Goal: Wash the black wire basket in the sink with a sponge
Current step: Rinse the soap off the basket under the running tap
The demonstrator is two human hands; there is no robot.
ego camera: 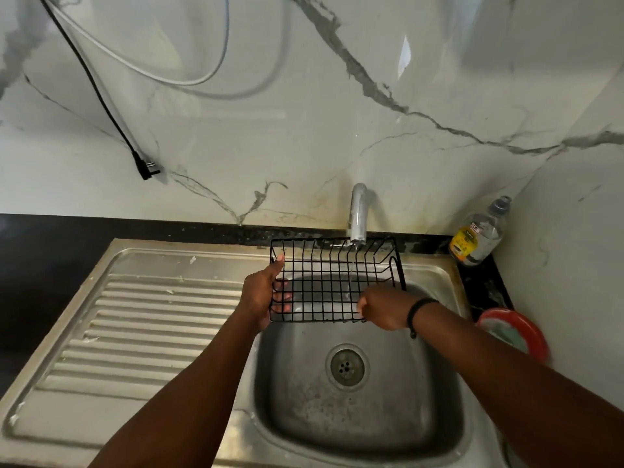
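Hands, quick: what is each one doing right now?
Left hand: grips the left end of the black wire basket, thumb on top, fingers underneath.
Right hand: curled at the basket's near right corner; holding it, it seems.

Home kitchen, steel sink (189, 261) w/ drainboard, faucet (358, 214), marble backsplash (304, 130)
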